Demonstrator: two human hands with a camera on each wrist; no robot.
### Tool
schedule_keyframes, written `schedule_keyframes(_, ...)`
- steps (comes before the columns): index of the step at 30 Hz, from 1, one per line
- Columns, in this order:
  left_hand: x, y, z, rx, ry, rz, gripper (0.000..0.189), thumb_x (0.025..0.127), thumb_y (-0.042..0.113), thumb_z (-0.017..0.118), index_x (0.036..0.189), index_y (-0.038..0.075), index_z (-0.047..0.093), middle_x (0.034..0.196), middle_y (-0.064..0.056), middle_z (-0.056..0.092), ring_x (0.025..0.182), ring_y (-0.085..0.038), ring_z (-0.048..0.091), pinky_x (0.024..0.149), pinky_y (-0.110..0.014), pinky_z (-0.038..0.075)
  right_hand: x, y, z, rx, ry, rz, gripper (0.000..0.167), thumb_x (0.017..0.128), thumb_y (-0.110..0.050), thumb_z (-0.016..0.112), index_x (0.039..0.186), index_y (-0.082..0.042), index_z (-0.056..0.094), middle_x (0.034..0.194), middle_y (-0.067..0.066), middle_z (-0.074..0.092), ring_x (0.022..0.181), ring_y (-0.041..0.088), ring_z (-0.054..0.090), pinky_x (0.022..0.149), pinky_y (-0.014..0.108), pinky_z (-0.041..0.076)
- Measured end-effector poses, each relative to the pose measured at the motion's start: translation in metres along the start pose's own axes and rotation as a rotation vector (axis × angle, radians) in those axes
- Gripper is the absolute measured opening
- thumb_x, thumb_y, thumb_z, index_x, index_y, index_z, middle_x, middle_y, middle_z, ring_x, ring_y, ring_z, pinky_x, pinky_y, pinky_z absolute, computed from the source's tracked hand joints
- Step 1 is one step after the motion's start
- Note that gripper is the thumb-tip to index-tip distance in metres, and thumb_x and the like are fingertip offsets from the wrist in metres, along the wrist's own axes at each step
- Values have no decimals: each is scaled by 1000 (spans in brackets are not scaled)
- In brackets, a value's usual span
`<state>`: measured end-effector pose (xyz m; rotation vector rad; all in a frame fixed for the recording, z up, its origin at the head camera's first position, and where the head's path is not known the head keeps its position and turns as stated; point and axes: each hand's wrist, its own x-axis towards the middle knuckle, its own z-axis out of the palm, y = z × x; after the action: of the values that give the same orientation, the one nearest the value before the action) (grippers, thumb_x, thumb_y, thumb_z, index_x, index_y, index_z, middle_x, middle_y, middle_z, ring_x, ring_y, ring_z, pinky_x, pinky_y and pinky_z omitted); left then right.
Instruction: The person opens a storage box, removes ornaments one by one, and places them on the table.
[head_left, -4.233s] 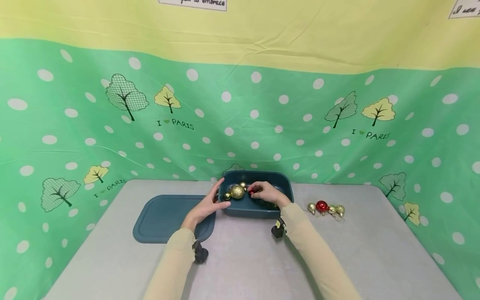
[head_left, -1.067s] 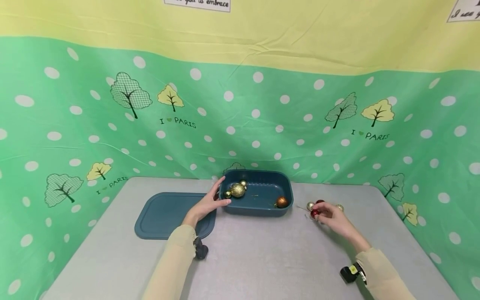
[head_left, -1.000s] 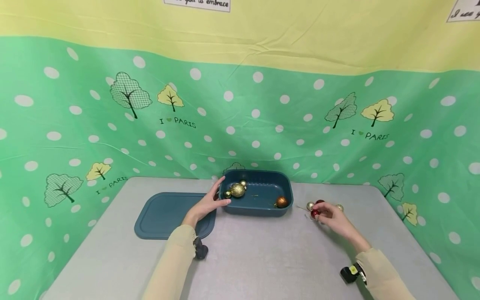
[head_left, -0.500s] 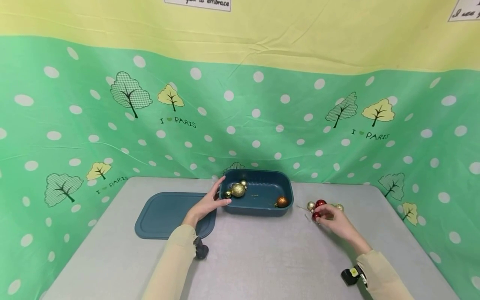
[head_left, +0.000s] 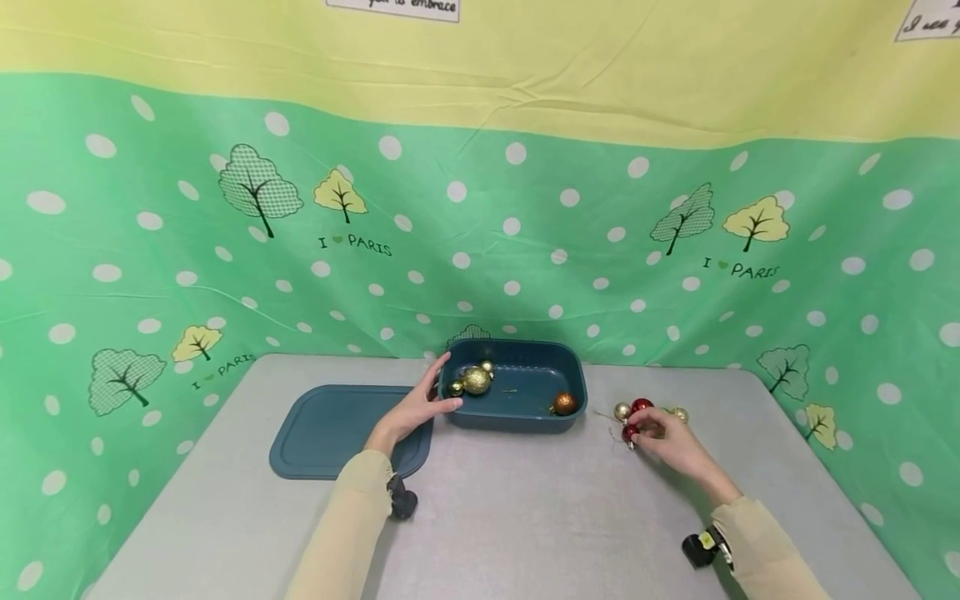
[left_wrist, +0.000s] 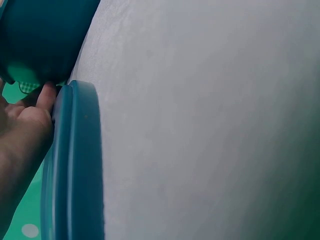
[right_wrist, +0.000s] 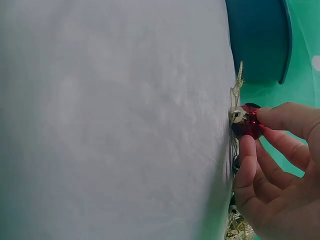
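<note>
My right hand (head_left: 670,442) pinches a small red Christmas bauble (right_wrist: 251,121) between thumb and fingertips, close over the table at the right. Its silver cap and a gold string show in the right wrist view. Beside that hand lie a larger red bauble (head_left: 641,406) and gold baubles (head_left: 622,411), partly hidden by the fingers. My left hand (head_left: 408,414) rests with spread fingers against the left end of a dark blue box (head_left: 517,424). Inside the box, a glittery gold bauble (head_left: 476,381) sits with smaller gold ones at the left, and an orange bauble (head_left: 564,404) at the right.
The box's blue lid (head_left: 322,433) lies flat on the grey table (head_left: 510,517), left of the box and partly under the left forearm. A green and yellow curtain (head_left: 480,208) hangs behind the table and along its sides.
My right hand has left the box with the small red bauble and come to the group at the right. During the last second the bauble has turned slightly in the fingers. The left hand stays put.
</note>
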<state>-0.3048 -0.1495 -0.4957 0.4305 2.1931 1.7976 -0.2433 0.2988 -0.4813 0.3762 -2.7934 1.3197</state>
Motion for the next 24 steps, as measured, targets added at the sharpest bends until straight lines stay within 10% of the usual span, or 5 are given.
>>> schedule_keyframes(24,0,0,0,-2,4,-11,87,91,21,69,156,35,12,160,-14,-5,145,-33,0,114,-50,13,3,-29,-8,37,35,-111,24,86,10,63,109,9,63,98,22,65,77,23,61,64,25,49)
